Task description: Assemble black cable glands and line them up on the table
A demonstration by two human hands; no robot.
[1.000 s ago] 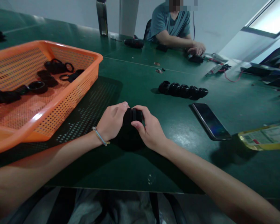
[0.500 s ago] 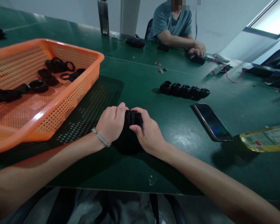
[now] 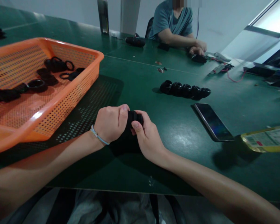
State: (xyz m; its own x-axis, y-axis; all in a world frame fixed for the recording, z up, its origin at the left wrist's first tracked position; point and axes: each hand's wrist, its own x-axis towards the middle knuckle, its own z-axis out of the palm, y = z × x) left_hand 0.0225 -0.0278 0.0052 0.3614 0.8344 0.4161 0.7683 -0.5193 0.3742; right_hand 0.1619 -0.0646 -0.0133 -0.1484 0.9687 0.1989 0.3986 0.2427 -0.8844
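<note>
Five black fittings (image 3: 186, 90) are lined up, basket parts (image 3: 46, 77) are left, and one seemingly unfinished black piece (image 3: 130, 118) is clasped by the left hand (image 3: 110, 123), pinched by the right hand (image 3: 149, 135).

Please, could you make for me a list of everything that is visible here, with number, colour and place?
Roughly cylindrical part: one, black, between both hands
Perforated plastic basket: one, orange, left
Ring-like and tubular parts: several, exact count unclear, black, inside basket
Glossy rounded hollow parts: five, black, in a row beyond right hand
Flat rectangular smartphone: one, dark, right
Shiny labelled package: one, yellow, right edge
Tall bottle-like container: one, dark, far side
Drill-shaped tool: one, black, far side
Thin wire: one, red, far right
Flat tabletop: one, green, beneath these
Co-worker: one, blue-grey shirt, across table
Thin wristband: one, pale blue, left wrist
Left hand: one, bare, at part's left end
Right hand: one, bare, at part's right end
</note>
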